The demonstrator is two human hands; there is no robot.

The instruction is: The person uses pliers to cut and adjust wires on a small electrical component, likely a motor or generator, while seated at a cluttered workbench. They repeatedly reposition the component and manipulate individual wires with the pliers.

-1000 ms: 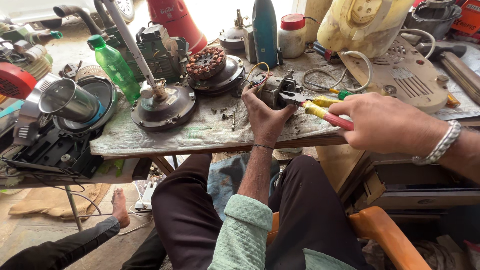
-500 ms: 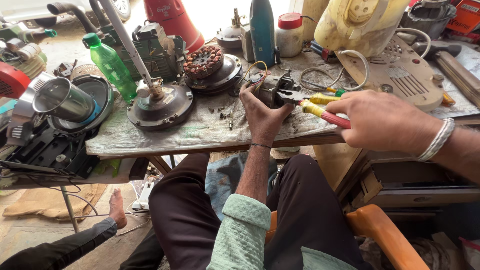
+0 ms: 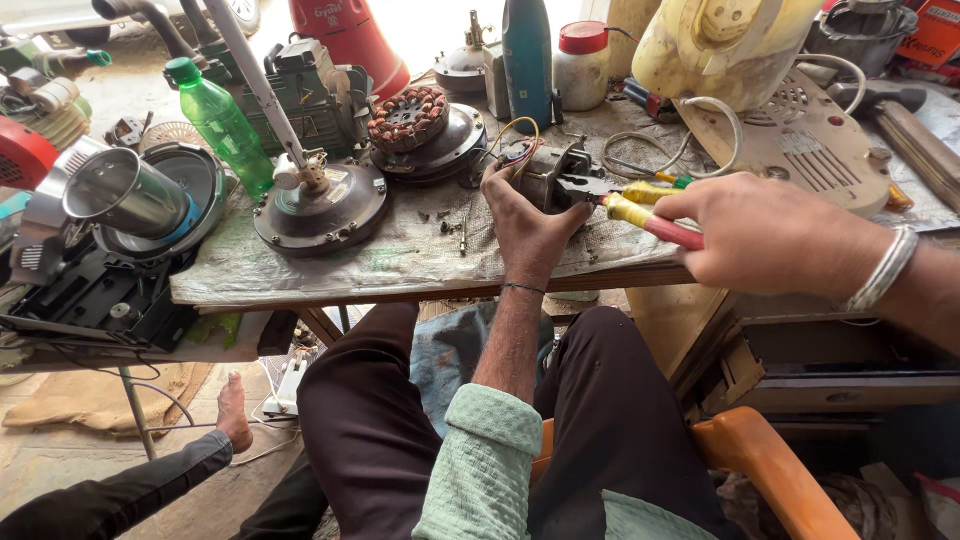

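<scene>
My left hand (image 3: 525, 225) grips a small grey electric motor (image 3: 545, 170) with coloured wires, holding it down on the workbench. My right hand (image 3: 770, 235) holds pliers (image 3: 640, 210) with yellow and red handles. The pliers' dark jaws touch the right side of the motor. A fan motor housing on a white rod (image 3: 320, 205) lies to the left. Behind it sits a copper-wound stator (image 3: 408, 118) on a round dark cover.
A green plastic bottle (image 3: 220, 120), a teal bottle (image 3: 527, 55), a white jar with red lid (image 3: 583, 65) and a yellowed appliance shell (image 3: 800, 120) crowd the bench. A steel cup (image 3: 125, 190) sits at left. Another person's leg and bare foot (image 3: 232, 412) are below. Small screws (image 3: 462, 232) lie on the bench.
Both hands stay on the motor and pliers. The view has shifted slightly; nothing was picked up or let go.
</scene>
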